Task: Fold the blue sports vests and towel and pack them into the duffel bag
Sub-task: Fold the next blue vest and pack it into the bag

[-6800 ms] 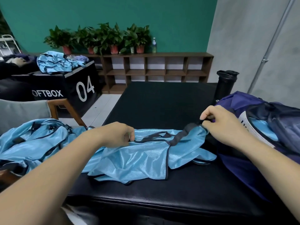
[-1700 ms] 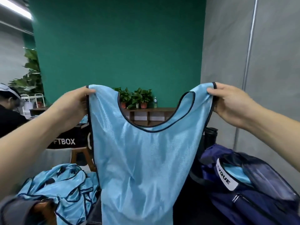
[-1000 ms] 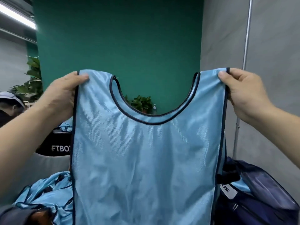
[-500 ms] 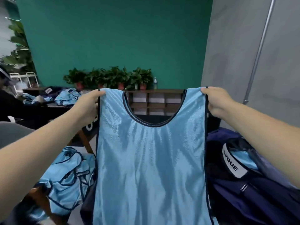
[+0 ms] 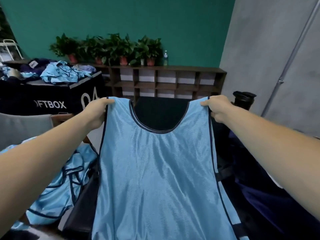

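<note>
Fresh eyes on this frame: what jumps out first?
The light blue vest fills the centre, with the left hand and right hand each gripping a shoulder strap. Behind it, potted plants line the top of a wooden shelf against the green wall. A heap of blue vests lies at lower left.

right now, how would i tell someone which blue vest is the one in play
Look at the black table in front of the person. Over it hangs a light blue vest, pinched at its shoulder straps by the left hand and the right hand. Unlike the crumpled vests heaped to its left, it is spread flat, its dark-trimmed neckline open.
</note>
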A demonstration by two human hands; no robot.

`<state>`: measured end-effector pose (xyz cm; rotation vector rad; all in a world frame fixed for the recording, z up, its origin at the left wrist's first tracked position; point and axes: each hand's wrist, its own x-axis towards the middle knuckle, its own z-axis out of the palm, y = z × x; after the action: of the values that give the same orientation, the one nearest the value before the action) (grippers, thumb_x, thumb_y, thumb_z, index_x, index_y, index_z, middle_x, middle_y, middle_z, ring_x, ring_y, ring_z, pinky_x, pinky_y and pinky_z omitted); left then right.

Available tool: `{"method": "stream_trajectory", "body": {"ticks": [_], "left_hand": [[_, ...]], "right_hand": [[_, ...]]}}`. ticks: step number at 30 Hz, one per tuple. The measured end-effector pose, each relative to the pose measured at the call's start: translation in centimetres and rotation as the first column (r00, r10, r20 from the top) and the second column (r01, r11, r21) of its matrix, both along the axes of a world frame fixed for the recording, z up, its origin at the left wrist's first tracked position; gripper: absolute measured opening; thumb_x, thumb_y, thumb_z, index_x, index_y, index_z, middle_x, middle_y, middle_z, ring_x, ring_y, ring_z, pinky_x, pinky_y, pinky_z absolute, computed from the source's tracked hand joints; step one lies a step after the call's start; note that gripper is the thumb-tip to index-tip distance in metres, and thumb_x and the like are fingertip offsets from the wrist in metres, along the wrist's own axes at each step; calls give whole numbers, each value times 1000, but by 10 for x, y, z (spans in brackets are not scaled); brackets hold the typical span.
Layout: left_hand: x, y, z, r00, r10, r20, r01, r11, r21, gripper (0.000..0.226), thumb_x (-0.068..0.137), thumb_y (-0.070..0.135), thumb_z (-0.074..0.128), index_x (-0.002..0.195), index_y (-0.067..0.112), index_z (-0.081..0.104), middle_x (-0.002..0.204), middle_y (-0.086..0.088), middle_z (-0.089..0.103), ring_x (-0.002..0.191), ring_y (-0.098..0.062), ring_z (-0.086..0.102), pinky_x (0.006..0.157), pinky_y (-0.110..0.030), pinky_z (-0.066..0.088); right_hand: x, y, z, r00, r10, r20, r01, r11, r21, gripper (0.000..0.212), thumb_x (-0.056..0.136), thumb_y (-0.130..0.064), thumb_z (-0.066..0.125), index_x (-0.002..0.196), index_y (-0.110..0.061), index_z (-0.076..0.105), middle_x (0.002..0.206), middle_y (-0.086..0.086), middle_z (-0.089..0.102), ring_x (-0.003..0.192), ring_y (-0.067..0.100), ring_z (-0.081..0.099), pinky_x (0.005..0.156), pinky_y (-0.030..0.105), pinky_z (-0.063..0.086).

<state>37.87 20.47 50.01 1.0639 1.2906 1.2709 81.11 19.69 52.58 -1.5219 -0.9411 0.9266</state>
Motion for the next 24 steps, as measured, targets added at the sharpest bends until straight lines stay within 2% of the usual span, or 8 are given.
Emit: {"method": "stream_trajectory", "body": {"ticks": [3,6,11,16,18,20,22,24], "left_hand": [[-3,23,-31,999,31,-16,-32,998,-48,28,98,18,70,123,6,75,114,-11,80,109,-32,77,104,-47,58],[-7,43,-60,998,48,-41,-52,992,-114,29,96,15,72,121,1,74,114,-15,80,111,-38,76,106,-54,57],[2,65,-90,996,25,-84,-38,987,-157,27,100,13,67,124,-1,70,117,-17,77,110,-37,74,105,-50,57],[5,87,-100,998,21,-66,-32,987,-159,30,100,14,68,125,-3,68,117,-19,77,107,-36,76,103,-50,59],[6,94,-103,999,2,-51,-10,986,-164,33,100,17,70,127,-1,68,119,-18,77,108,-35,76,103,-48,59],[8,99,-109,997,-36,-69,21,980,-197,32,101,19,70,128,2,69,120,-16,77,108,-34,76,103,-47,59],[10,103,-115,994,-65,-90,43,974,-224,28,102,15,69,124,-1,70,117,-17,78,108,-35,77,103,-47,59],[10,110,-119,992,-55,-111,29,975,-221,27,102,11,68,124,-4,69,116,-18,78,109,-36,76,102,-48,59]], "right_hand": [[4,30,-34,998,-33,46,37,997,-73,24,88,-3,81,110,-5,70,115,18,73,102,35,74,96,51,62],[3,54,-64,996,-52,77,62,989,-138,20,90,-6,79,108,-6,70,112,17,73,101,36,72,97,51,60],[-1,80,-100,990,-59,132,84,977,-194,18,93,-11,76,109,-8,67,114,16,70,102,34,70,97,52,59],[3,100,-114,990,-70,123,90,982,-164,35,103,-14,63,136,-2,64,131,19,67,103,21,62,90,34,55],[6,104,-122,997,-53,51,62,978,-197,35,95,-19,76,127,-6,69,122,16,72,107,27,71,96,41,58],[10,106,-130,1000,0,31,8,965,-263,33,85,-16,86,114,-7,72,111,16,76,98,37,76,92,52,62],[12,109,-135,993,74,91,-40,945,-325,28,84,-5,84,109,-5,73,108,19,76,95,41,76,90,55,62],[17,117,-139,990,66,122,-22,943,-333,27,85,3,77,111,-4,72,115,22,73,100,43,74,94,56,61]]}}
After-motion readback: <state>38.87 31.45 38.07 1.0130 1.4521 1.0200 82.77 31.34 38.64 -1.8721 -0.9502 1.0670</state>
